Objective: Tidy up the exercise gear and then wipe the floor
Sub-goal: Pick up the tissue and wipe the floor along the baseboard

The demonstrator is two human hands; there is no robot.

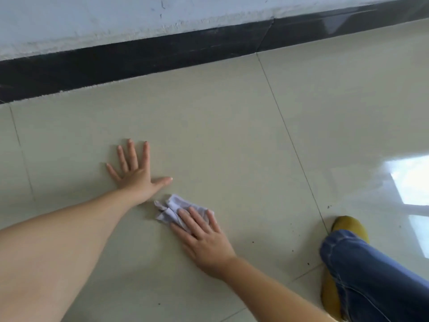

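A crumpled white cloth (172,209) lies on the glossy beige tiled floor (209,126). My right hand (204,238) presses flat on the cloth with straight fingers, covering its near right part. My left hand (134,173) rests flat on the tile just left of and beyond the cloth, with its fingers spread wide and nothing in it. No exercise gear is in sight.
A black skirting strip (139,59) runs along the foot of a pale wall (92,22) beyond the hands. My jeans-clad leg (371,275) and a yellow slipper (350,226) are at the lower right. Small dark specks dot the tile near the slipper.
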